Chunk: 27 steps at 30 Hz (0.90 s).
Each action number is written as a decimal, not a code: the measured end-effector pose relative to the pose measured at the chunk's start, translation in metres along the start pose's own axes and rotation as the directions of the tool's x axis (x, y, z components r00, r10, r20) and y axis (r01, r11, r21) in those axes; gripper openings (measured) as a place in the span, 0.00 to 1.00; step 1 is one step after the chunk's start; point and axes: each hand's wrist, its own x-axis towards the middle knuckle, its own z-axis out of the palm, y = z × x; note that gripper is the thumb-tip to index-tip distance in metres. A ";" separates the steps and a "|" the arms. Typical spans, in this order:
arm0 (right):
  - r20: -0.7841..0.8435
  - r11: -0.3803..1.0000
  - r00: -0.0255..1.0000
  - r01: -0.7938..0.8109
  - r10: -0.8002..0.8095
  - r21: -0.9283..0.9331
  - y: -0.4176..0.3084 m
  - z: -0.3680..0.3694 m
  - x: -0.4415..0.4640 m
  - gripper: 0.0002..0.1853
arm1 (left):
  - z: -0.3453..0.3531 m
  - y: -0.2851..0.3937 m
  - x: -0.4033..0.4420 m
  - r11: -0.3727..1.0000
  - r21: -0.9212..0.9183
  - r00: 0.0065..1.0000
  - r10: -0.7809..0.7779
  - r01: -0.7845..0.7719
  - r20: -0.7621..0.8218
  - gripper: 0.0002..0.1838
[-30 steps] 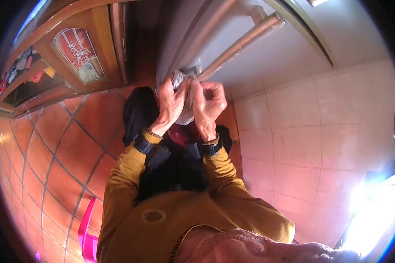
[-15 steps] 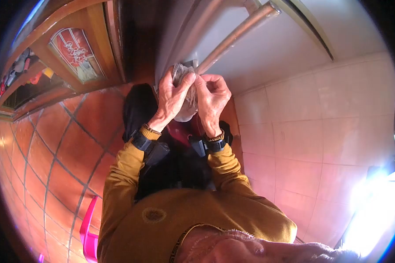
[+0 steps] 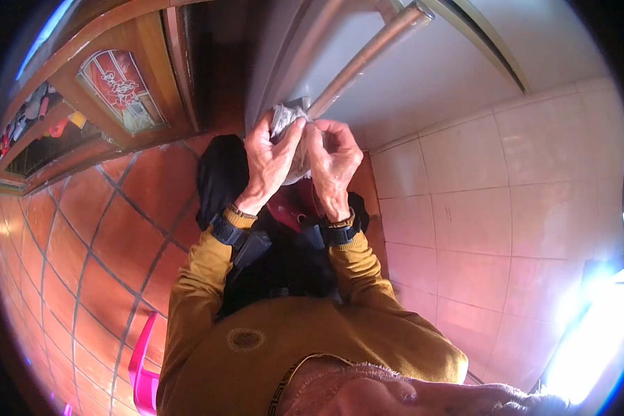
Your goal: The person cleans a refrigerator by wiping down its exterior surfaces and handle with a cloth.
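Note:
A crumpled, pale, thin plastic bag (image 3: 299, 168) hangs between my two hands, beside the lower end of a long metal handle. My left hand (image 3: 269, 161) pinches its bunched upper part, with thumb and fingers pressed together. Close by on the right, my right hand (image 3: 333, 159) has its thumb and index finger pinched on the bag's edge, the two hands nearly touching. The bag's lower part bulges below my fingers. What it contains, if anything, cannot be made out.
The metal handle (image 3: 367, 59) crosses a light grey door (image 3: 423, 83). A wooden cabinet (image 3: 156, 62) with a decorated glass panel stands at the upper left. A pink plastic stool (image 3: 143, 367) is on the tiled floor (image 3: 104, 243). A tiled wall (image 3: 471, 222) is on the right.
The bag has shifted and changed shape between my hands, its lower bulge showing less than half a second ago. Both hands keep their pinch and have moved only slightly.

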 end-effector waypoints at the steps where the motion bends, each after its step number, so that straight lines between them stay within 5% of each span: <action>1: -0.020 0.999 0.999 0.032 -0.031 0.018 -0.002 0.001 0.001 0.06 | -0.001 0.011 0.004 1.000 -0.005 1.000 0.019 -0.018 0.025 0.08; 4: -0.039 0.999 0.998 0.048 -0.049 -0.007 -0.007 -0.002 0.001 0.06 | -0.001 0.007 0.003 0.999 -0.040 0.996 0.007 -0.004 0.084 0.08; 8: -0.037 0.970 0.989 -0.131 0.141 0.204 -0.002 0.006 -0.004 0.06 | 0.002 -0.004 -0.003 0.995 -0.084 0.999 -0.045 0.047 0.028 0.06; 13: -0.010 0.999 0.999 -0.032 0.033 0.022 -0.014 0.002 0.002 0.06 | 0.001 -0.009 0.004 0.993 -0.116 0.999 0.032 -0.033 -0.016 0.06; 20: -0.059 0.994 0.998 -0.018 0.025 0.105 0.007 0.003 -0.005 0.07 | 0.001 0.003 0.000 1.000 -0.011 1.000 -0.025 0.025 0.005 0.08; 27: -0.039 0.982 0.998 -0.046 0.054 0.186 -0.012 0.003 0.002 0.06 | 0.003 0.011 0.006 0.994 -0.095 0.998 -0.054 0.058 0.037 0.08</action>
